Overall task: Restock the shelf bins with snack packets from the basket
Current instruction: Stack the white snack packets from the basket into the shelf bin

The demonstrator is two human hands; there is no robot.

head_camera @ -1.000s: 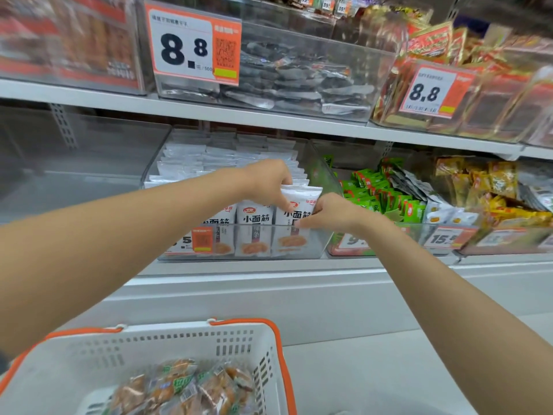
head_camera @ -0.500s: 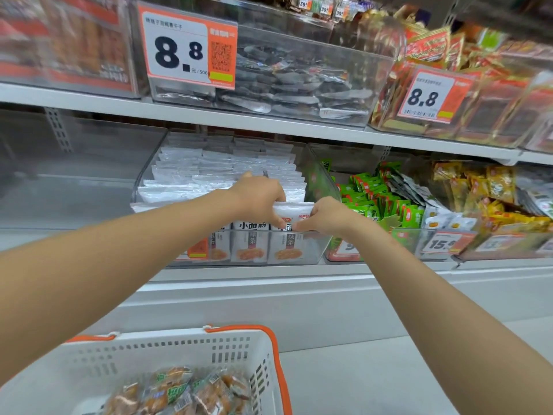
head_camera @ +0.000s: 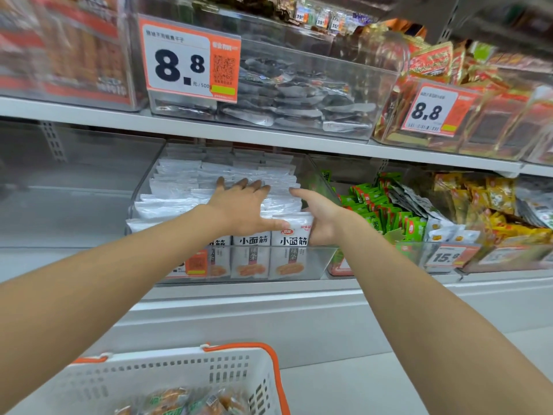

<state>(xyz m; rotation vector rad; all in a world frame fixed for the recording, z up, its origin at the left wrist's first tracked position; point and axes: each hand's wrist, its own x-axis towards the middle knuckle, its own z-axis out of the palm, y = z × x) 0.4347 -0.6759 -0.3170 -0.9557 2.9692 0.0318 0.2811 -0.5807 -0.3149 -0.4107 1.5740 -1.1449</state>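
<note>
A clear shelf bin on the middle shelf holds rows of white snack packets. My left hand lies flat on the packet tops with fingers spread, its thumb on the front-right packet. My right hand presses against the right side of that packet, index finger stretched out over the row; its lower fingers are partly hidden. The white basket with orange handles sits low at the front, with brown and green snack packets in it.
Left of the white packets stands a clear bin with nothing visible inside. To the right are bins of green packets and yellow packets. The upper shelf carries a bin of silver packets behind an 8.8 price tag.
Both hands let go of the white packet they were lowering; it now stands at the bin's front right. My left hand has flattened over the rows, and the view has moved closer.
</note>
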